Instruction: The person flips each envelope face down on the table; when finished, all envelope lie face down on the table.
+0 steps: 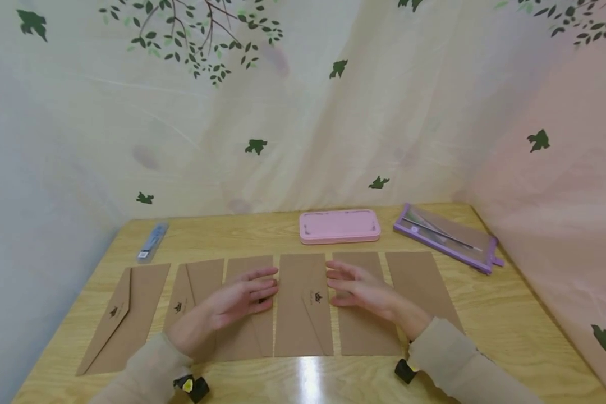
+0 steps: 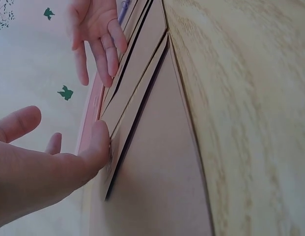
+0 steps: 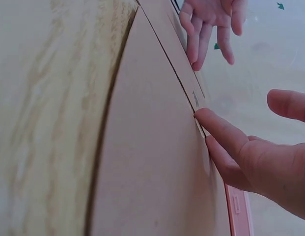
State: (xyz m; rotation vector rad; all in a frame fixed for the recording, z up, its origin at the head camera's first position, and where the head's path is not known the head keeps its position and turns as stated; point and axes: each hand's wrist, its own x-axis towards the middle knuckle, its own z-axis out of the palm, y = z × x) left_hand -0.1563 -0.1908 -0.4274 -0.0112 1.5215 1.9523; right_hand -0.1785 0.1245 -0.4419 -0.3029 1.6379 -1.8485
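Observation:
Several brown paper envelopes lie side by side in a row, some with a pointed flap and a small dark crown print. One envelope (image 1: pixel 293 314) lies between my two hands. To its left is my left hand (image 1: pixel 244 297), palm turned inward and fingers extended, over the neighbouring envelope (image 1: pixel 242 339). Facing it, my right hand (image 1: pixel 363 289) has its fingers extended over the envelope (image 1: pixel 366 331) on the other side. In the right wrist view, fingertips (image 3: pixel 204 115) appear to rest at an envelope's edge. Neither hand holds anything.
A pink case (image 1: pixel 339 226) stands behind the row. At the back right lies a purple-edged zip pouch (image 1: pixel 446 235) with slim items inside. A slim clear packet (image 1: pixel 152 242) sits at the back left. Leaf-patterned fabric (image 1: pixel 293 112) hangs around the wooden table (image 1: pixel 530 336).

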